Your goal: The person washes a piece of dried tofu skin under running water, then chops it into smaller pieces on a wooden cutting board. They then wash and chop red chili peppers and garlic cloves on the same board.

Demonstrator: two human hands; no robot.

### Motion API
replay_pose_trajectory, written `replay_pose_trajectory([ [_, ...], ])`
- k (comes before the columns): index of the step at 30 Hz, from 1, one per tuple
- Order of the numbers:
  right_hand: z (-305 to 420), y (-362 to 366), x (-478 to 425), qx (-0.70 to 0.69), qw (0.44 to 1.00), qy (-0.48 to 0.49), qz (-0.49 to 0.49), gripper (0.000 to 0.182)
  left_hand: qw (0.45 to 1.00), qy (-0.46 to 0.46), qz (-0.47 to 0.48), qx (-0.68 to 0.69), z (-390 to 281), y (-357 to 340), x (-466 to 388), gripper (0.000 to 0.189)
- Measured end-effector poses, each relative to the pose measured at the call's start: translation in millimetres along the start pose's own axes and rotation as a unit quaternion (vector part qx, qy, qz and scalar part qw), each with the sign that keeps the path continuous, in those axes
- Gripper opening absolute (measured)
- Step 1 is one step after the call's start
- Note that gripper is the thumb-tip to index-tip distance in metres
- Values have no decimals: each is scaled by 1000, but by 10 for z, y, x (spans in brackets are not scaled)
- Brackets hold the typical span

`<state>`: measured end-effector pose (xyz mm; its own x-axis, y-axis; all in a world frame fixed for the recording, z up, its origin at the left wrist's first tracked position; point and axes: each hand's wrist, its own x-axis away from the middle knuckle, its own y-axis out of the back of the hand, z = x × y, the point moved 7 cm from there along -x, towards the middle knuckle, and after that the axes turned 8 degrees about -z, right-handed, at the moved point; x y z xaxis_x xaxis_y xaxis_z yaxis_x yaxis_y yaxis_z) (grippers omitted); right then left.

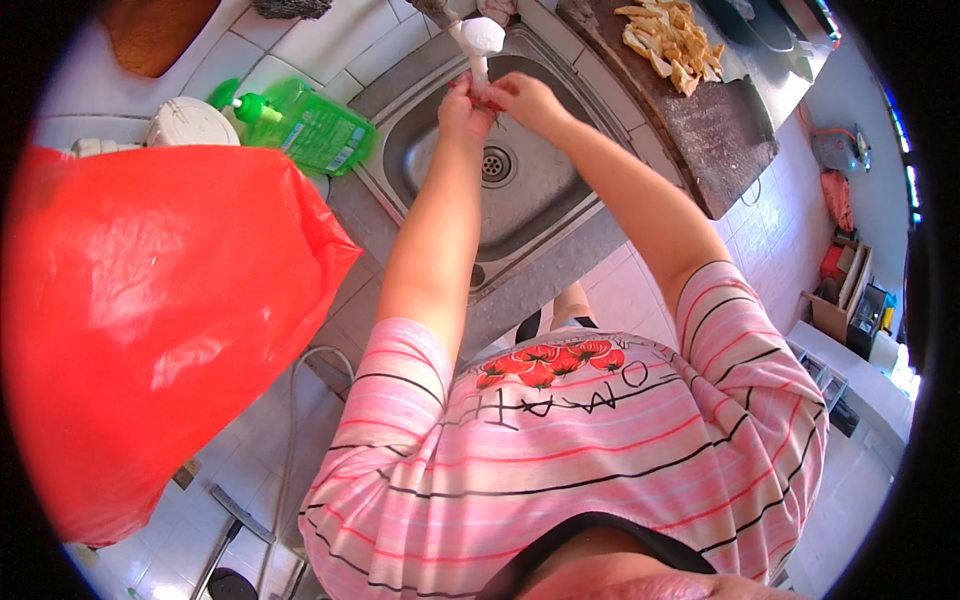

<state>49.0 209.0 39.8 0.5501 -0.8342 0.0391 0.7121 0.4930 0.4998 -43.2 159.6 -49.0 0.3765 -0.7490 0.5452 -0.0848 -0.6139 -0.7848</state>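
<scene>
Both of my hands meet under the white spout of a faucet [481, 37], above a stainless steel sink basin [540, 199]. My left hand [463, 112] and my right hand [521, 103] grip a small reddish item [491, 101] between them. Fingers cover much of it, and its kind cannot be told. A few thin strands hang beneath it. The round drain strainer [494, 165] lies just below my hands.
Left of the sink are a green pump bottle [311, 127], a white round lid [193, 122] and a large red plastic bag [165, 300]. At right, yellowish dried pieces [671, 41] lie on a dark board [712, 142]. A squeegee [241, 514] is at lower left.
</scene>
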Motion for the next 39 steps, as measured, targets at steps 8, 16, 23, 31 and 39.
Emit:
replay_pose_trajectory([
  [8, -221, -91, 202, -46, 997, 6, 57, 15, 998, 3, 13, 56, -1, 205, -138, 29],
  [16, -117, -95, 97, -70, 991, 78, -79, 15, 992, -57, 102, -44, 84, 87, -104, 29],
  [23, -196, -132, 244, 49, 975, 190, -105, 14, 997, -13, 73, 34, 138, 113, 50, 19],
  [31, -167, -293, 67, 48, 971, 173, -158, 30, 994, -91, 38, -52, 192, 251, -98, 25],
  [39, 162, -514, 152, 316, 920, 221, -73, 40, 995, 26, 94, 32, 139, -49, 347, 60],
])
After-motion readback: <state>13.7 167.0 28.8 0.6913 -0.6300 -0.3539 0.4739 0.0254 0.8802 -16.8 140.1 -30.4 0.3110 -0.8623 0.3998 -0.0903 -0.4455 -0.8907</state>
